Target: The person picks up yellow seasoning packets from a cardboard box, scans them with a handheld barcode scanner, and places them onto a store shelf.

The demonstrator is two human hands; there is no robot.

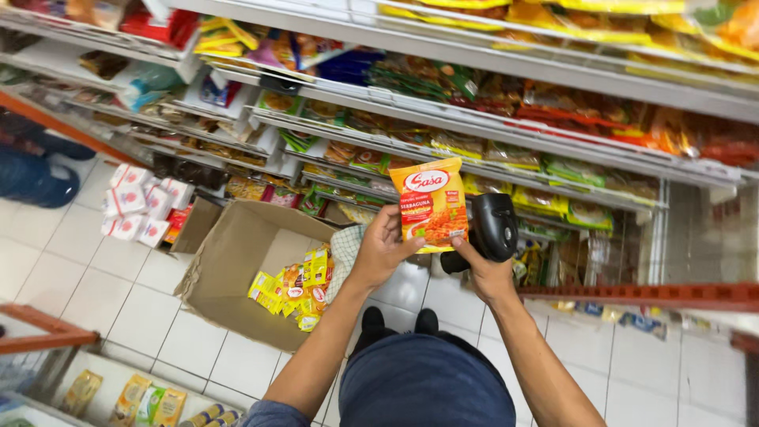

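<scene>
White floor tiles (118,300) under a cardboard box (229,277), beside stocked shelves (490,119).

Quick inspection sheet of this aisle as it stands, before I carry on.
Surface: white tiled floor, person standing on it.
Job's things: yellow-orange seasoning packet; black handheld scanner beside it.
Clutter: open brown cardboard box holding yellow sachets; stacked white-red cartons on the floor.
Grippers: left hand holds the packet; right hand grips the scanner.
Cables: nothing seen.
Surroundings: white shelves full of packets; another person's jeans-clad legs far left; orange rail.
</scene>
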